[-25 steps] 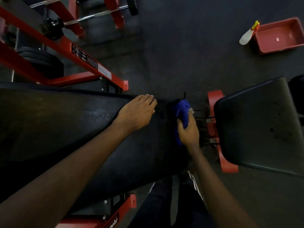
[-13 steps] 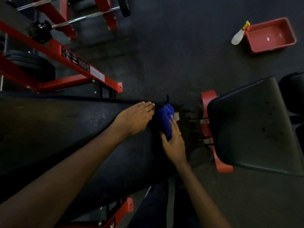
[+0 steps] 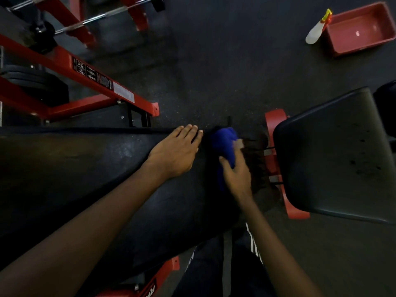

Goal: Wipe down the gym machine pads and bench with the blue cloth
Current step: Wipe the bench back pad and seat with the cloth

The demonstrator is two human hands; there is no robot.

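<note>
Wiping is going on at the end of the long black bench [image 3: 85,168], where the right hand [image 3: 236,174] is gripping the bunched blue cloth [image 3: 224,144], thumb on one side and blurred fingers wrapping over the other, and pressing it against the padding's end edge. The left hand [image 3: 175,151] is lying flat on the bench top just beside the cloth, fingers straight and together, holding nothing. Judging by where the cloth is working, the bench is probably nearing its finish, though the dim light is hiding which parts are clean. The separate seat pad [image 3: 334,157] to the right is showing dark specks and is likely waiting its turn. A spray bottle [image 3: 317,28] is leaning against a red tub [image 3: 360,28] on the floor, well apart.
</note>
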